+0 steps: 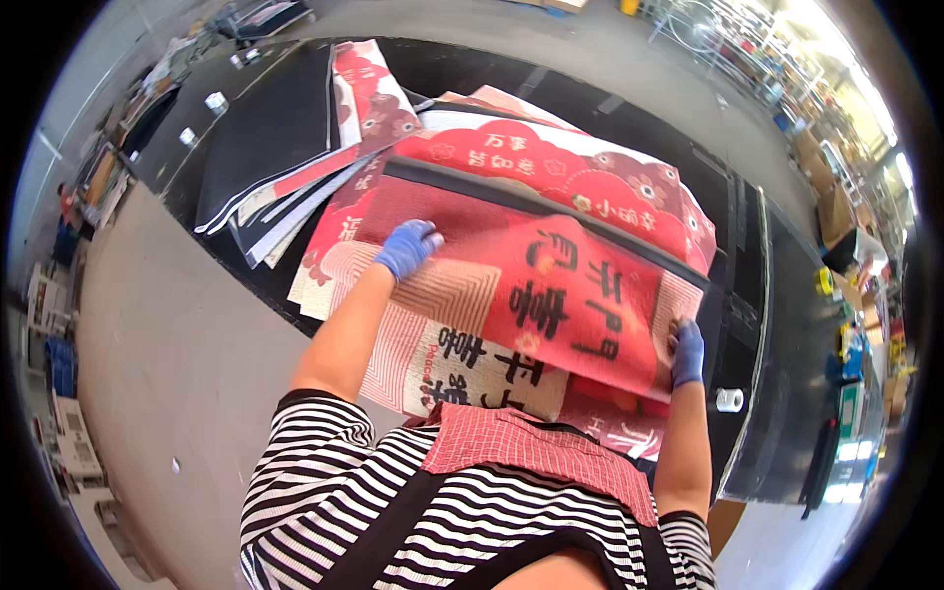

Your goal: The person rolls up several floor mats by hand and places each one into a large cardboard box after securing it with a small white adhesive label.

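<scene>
A red and pink floor mat (629, 285) with dark printed characters and a black border strip lies on top of a pile, its middle bulging upward. My left hand (407, 250), in a blue glove with bare fingertips, rests on the mat's left part, fingers stretched over the surface. At the right edge, my right hand (687, 352), gloved the same way, is closed around the mat's border; the underside of its grip is hidden. Beneath the near edge shows a cream mat (393, 379) with dark characters. Another red mat with flowers (551, 162) lies just beyond.
The pile sits on a black table (472, 64). Dark-backed mats (275, 128) are fanned out at the left. White rolls (215, 102) stand at the far left, and another white roll (729, 400) is near my right hand. Boxes (836, 211) and shelving line the right side.
</scene>
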A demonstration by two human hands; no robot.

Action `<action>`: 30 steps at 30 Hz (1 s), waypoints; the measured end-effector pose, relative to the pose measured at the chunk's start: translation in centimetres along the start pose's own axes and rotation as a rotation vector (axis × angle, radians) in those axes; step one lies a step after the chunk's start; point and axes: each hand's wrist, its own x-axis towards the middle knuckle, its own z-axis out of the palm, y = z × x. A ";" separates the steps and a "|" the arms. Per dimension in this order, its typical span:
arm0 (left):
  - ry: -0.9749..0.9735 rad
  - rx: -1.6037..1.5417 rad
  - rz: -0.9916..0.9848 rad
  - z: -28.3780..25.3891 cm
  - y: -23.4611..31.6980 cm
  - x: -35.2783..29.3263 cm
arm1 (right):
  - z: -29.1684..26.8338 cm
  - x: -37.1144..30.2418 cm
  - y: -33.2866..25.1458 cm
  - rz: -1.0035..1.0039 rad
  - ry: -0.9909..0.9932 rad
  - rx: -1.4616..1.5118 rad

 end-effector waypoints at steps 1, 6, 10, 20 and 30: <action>0.081 0.059 0.036 0.4 2.4 -0.3 | -0.5 -1.2 -0.7 -0.175 0.084 -0.327; 0.300 0.446 -0.072 -6.7 -2.9 -5.0 | -4.2 -6.2 2.1 -0.543 0.348 -0.944; 0.339 0.259 -0.410 -8.0 -13.7 -8.9 | -3.2 -7.8 2.9 -0.295 0.449 -1.043; 0.369 0.059 -0.508 -6.4 -16.9 -9.4 | -4.1 -10.1 4.7 -0.222 0.487 -0.934; -0.189 0.459 0.374 6.5 17.4 -10.4 | -4.4 -10.1 6.5 -0.323 0.499 -1.096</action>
